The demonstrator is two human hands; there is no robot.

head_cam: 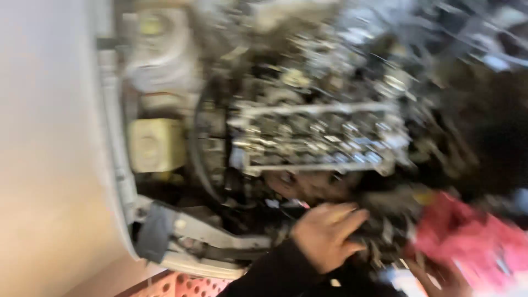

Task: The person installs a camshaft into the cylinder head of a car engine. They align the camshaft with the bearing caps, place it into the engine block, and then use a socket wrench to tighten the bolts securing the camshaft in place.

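Leftmost, a pale body panel [49, 165] fills the edge of the view, smooth and featureless, curving down to a grey plastic lip [118, 181] that borders the open engine bay. Just inside that lip sits a cream plastic reservoir [155, 144], boxy with rounded corners and a round cap, mounted near the edge of the bay. Below it a bright metal bracket [214, 234] runs diagonally, and at the bottom edge lies a strip of red perforated surface [181, 286] with rows of round holes.

Further right, the uncovered top of the engine [316, 137] lies across the middle: a long metal frame with rows of small shiny parts, greasy and dark around its rim; blur hides finer detail.

Beneath it the left hand [327, 234], coming out of a dark sleeve [275, 272], rests with fingers loosely curled over a dark cluster of parts [379, 225] at the engine's near side, seemingly gripping or bracing there; what exactly it clasps cannot be told.

At the far right a red cloth [467, 242], soft and crumpled, is bunched over the right hand [440, 278], of which only fingers show at the lower edge, apparently curled under the cloth and holding it.
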